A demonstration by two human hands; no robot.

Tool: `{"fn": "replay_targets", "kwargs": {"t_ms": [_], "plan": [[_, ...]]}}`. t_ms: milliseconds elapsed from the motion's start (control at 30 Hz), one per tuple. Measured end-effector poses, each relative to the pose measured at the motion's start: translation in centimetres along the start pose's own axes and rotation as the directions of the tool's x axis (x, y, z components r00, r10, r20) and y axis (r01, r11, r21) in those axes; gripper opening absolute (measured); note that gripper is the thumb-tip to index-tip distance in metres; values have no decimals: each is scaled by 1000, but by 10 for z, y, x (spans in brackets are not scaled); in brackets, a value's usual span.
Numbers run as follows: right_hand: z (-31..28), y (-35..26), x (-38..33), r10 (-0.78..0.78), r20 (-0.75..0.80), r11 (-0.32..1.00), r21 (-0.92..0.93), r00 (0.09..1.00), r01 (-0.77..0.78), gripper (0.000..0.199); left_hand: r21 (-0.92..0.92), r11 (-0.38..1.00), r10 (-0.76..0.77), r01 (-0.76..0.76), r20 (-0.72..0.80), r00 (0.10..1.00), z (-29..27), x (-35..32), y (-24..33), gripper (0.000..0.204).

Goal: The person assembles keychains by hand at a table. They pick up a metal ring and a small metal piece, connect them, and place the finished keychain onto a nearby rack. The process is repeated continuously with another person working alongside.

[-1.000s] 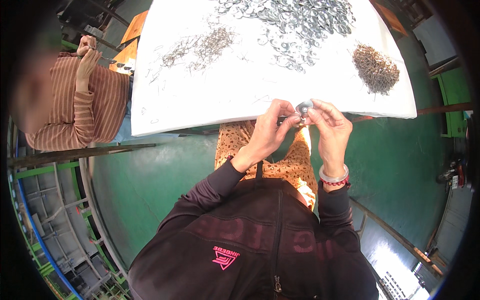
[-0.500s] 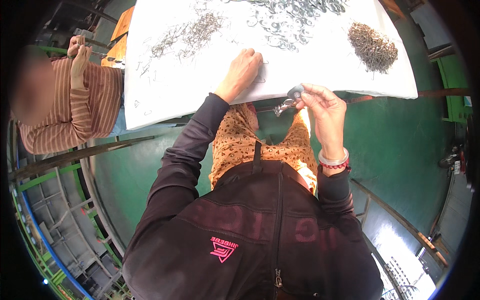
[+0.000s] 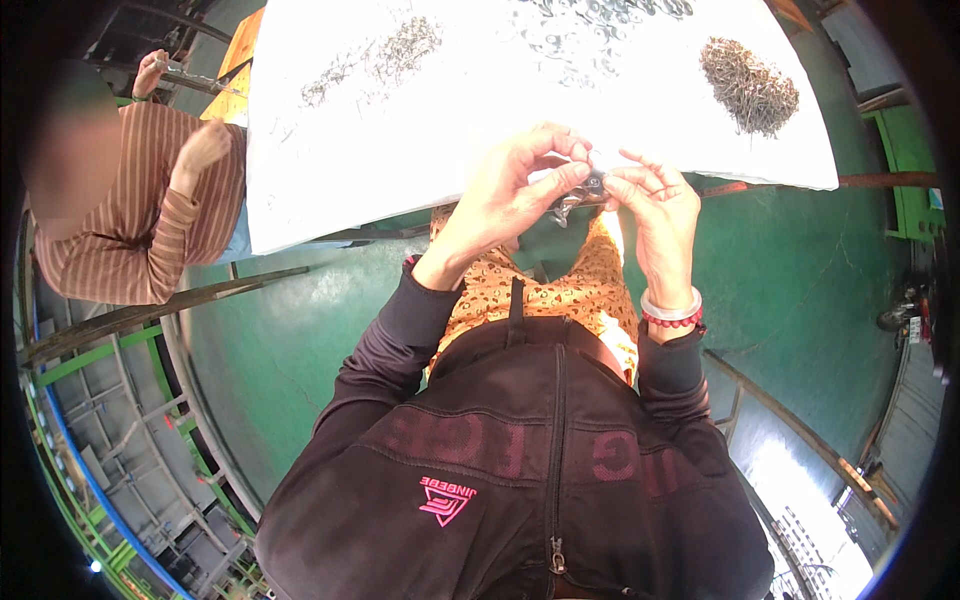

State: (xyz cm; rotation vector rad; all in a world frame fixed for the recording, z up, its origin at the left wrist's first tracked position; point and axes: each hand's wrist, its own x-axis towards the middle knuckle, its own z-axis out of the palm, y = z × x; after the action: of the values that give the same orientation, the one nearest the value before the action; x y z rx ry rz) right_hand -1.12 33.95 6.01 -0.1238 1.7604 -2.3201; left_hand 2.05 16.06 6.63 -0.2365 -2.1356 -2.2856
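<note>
My right hand (image 3: pixel 655 213) pinches a dark grey rounded metal piece (image 3: pixel 595 183) with a small round centre, just off the near edge of the white-covered table. Shiny linked metal pieces (image 3: pixel 562 214) dangle below it. My left hand (image 3: pixel 508 197) has come up against the piece from the left, thumb and forefinger pinched together beside it. Whatever lies between those left fingertips is too small to make out. Farther back on the white table (image 3: pixel 480 95) lie a loose spread of thin bent wire pieces (image 3: pixel 405 52) and many grey ring-like metal parts (image 3: pixel 580 45).
A dense heap of thin brownish metal pins (image 3: pixel 750 88) lies at the table's right. At the left sits another person in a striped top (image 3: pixel 150 220), hands apart, by a wooden surface (image 3: pixel 232 100). A wooden rail (image 3: pixel 160 318) runs at lower left.
My left hand has lifted from the table and moved right and nearer to meet the metal piece in my right hand. The other person's nearer hand has dropped away from the far one.
</note>
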Motion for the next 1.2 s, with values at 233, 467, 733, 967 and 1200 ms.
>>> {"fn": "replay_targets", "kwargs": {"t_ms": [233,467,733,967,1200], "plan": [[6,-5,-5,-2,-4,999,-39,1000,2,35,304,949,108,-85,-61,992,4,4,-15,15],[6,-8,-3,-48,71,993,-108,996,56,31,352,905,273,-237,-56,960,17,-2,-11,8],[-20,35,108,-231,155,784,-555,960,279,26,185,959,235,-216,-89,968,26,-9,-5,6],[-26,84,157,-539,170,349,-846,825,402,25,159,977,169,-144,-155,973,35,-8,6,6],[-25,20,70,61,130,993,-108,990,-47,30,174,981,119,-87,-182,976,36,-5,-15,8]]}}
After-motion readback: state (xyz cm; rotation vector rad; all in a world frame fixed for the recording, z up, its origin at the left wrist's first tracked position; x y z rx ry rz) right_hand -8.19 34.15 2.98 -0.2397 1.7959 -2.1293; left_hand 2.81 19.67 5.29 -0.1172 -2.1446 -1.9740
